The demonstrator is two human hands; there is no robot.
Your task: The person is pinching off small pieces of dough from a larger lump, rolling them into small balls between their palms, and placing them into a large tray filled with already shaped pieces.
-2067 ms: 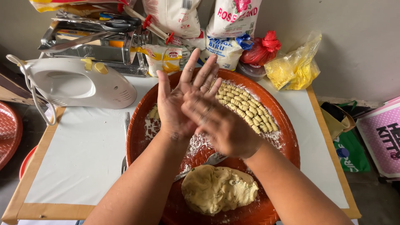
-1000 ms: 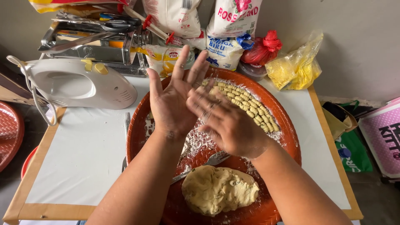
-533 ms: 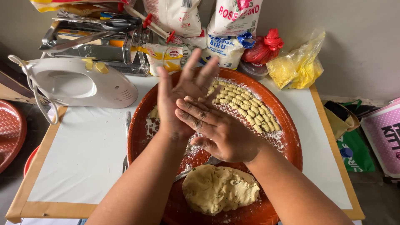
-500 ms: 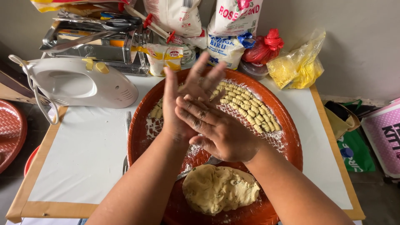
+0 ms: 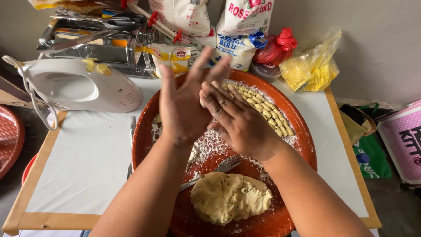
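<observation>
My left hand and my right hand are pressed palm to palm above a round red-brown tray. A small pale bit of dough shows between the palms. Both hands are dusted with flour. Rows of small shaped dough pieces lie on the tray's far right, just beyond my right hand. A big lump of dough rests on the near part of the tray. A fork lies on the floured middle, partly under my left forearm.
A white hand mixer lies to the left on the white-topped table, with a metal pasta machine behind it. Flour bags, a red bag and a yellow bag line the back. A red basket sits far left.
My right hand has slid back and forth across my left palm, and now sits further up toward the fingers. The tray and the dough lump have not moved.
</observation>
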